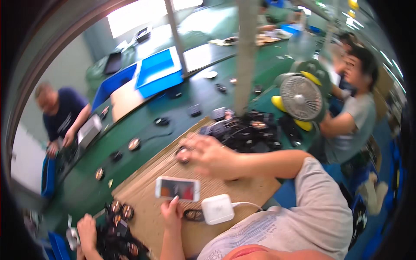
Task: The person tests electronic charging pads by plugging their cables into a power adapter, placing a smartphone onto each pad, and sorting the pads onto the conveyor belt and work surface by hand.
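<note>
A white phone point(177, 189) with a lit screen lies over the brown cardboard point(143, 225). My left hand point(172, 213) is closed at its lower edge, one digit over the screen's rim. Higher up, my right hand point(212, 158) reaches in from the right, its fingers bent around a small round black-and-copper device point(183, 154); motion blurs the fingertips. A square white box-like charger point(218, 209) with a white cable sits right of my left hand. Between them is a dark oval item point(193, 215).
A heap of black devices point(255, 132) lies beyond my right hand, another pile point(117, 236) at lower left by another person's hand point(86, 232). A green fan point(301, 97) stands right. Blue trays point(159, 71) sit on the green table point(156, 141). Co-workers work left and right.
</note>
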Demonstrator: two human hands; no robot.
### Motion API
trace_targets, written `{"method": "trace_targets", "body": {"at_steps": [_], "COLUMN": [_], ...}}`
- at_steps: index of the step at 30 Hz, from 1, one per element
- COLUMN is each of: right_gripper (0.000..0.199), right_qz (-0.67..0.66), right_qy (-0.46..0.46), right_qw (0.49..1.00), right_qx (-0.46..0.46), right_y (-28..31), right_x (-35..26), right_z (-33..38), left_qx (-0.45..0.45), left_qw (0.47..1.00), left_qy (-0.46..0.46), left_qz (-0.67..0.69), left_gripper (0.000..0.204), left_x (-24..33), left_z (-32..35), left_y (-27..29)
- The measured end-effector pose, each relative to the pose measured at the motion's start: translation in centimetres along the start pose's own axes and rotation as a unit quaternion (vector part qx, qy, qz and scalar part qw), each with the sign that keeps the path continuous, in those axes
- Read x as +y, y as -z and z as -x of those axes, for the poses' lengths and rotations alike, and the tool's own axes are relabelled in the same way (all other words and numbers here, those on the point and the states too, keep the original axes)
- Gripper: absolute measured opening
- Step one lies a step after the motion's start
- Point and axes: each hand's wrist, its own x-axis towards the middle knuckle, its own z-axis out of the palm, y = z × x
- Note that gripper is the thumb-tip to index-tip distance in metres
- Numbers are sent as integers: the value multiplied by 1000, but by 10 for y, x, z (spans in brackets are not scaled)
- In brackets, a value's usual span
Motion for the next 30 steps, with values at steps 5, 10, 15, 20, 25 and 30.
{"method": "trace_targets", "body": {"at_steps": [5,10,15,20,25,30], "right_gripper": [64,51,24,19,36,46], "right_qz": [68,28,61,57,209,-2], "right_qy": [-104,-93,-106,-260,-337,-344], "right_qw": [982,978,977,961,916,938], "right_qx": [-141,-182,-178,-78,66,39], "right_y": [-71,-160,-212,-169,-147,-158], "right_x": [82,114,100,146,234,226], "right_z": [-86,-170,-201,-212,-172,-169], "left_qx": [-38,-56,-53,-42,-43,-42], "left_qw": [999,998,998,999,999,999], "left_qy": [-5,-22,-10,5,15,19], "left_qz": [2,0,-13,-14,-24,-18], "left_gripper": [14,16,15,16,14,13], "left_x": [2,-3,0,0,5,1], "left_z": [-1,2,2,1,2,2], "left_y": [-3,-2,-2,-2,-9,2]}}
